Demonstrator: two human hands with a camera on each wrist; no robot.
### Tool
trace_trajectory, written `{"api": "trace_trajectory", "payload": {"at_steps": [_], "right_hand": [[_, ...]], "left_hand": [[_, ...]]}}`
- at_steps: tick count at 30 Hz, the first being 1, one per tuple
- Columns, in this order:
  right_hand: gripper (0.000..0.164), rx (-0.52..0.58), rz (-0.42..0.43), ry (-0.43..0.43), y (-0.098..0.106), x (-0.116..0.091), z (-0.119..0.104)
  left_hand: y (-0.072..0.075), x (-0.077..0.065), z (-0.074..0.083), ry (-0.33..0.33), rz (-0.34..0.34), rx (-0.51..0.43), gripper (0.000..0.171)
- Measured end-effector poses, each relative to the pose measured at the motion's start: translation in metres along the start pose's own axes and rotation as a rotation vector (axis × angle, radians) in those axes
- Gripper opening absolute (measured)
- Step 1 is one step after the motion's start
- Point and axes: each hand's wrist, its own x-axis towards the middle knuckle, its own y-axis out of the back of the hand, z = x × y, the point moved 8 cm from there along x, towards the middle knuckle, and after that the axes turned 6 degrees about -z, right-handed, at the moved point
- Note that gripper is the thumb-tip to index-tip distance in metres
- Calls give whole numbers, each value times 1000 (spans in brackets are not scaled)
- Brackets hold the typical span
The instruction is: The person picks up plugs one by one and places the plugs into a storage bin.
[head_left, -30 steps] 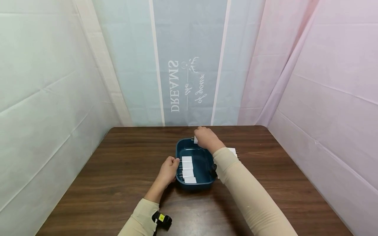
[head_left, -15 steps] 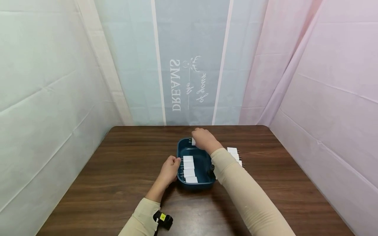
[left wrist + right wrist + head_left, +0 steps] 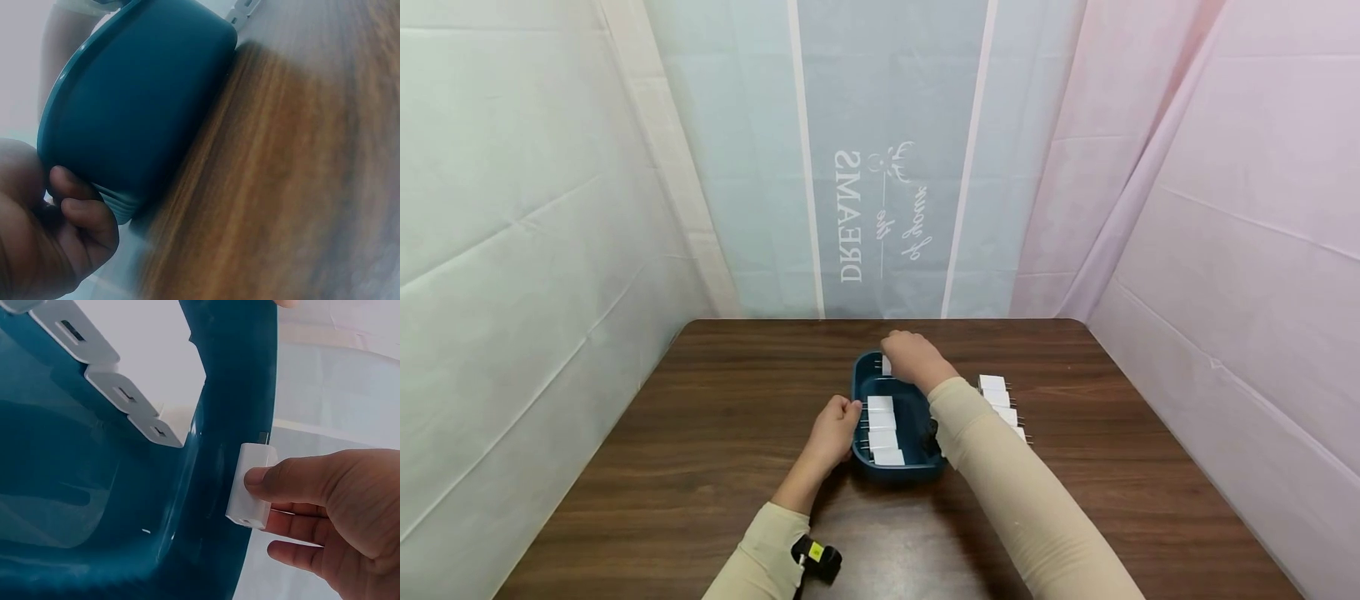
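Observation:
My right hand (image 3: 916, 360) pinches a white USB wall charger (image 3: 249, 487) between thumb and fingers, over the far left corner of a dark teal plastic tub (image 3: 901, 472). In the right wrist view, that charger's prongs point up along the tub's rim and its port end faces down. My left hand (image 3: 833, 432) grips the tub's left rim, its fingers curled against the outer wall (image 3: 137, 94) in the left wrist view. Inside the tub, several white chargers (image 3: 882, 420) stand in a row along the left side, prongs to the left.
Several more white chargers (image 3: 996, 398) lie in a row on the wooden table (image 3: 715, 433) right of the tub, prongs to the right, partly hidden by my right sleeve (image 3: 1022, 483). Fabric curtains (image 3: 880, 83) stand behind the table and on both sides.
My right hand has moved a little left and nearer along the tub's far end with the charger. More of the table row shows beside the sleeve. My left hand keeps its grip.

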Motion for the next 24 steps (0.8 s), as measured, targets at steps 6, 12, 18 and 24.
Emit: {"api": "trace_trajectory", "payload": {"at_steps": [6, 12, 18, 24], "right_hand": [[26, -21, -9, 14, -5, 5, -6], [24, -18, -20, 18, -13, 7, -10], [23, -22, -36, 28, -20, 8, -13], [21, -27, -55, 49, -25, 11, -17]], "left_hand": [[0, 0, 1, -2, 1, -9, 25], [-1, 1, 0, 3, -5, -20, 26], [0, 1, 0, -6, -1, -22, 25], [-1, 0, 2, -25, -7, -32, 25]]}}
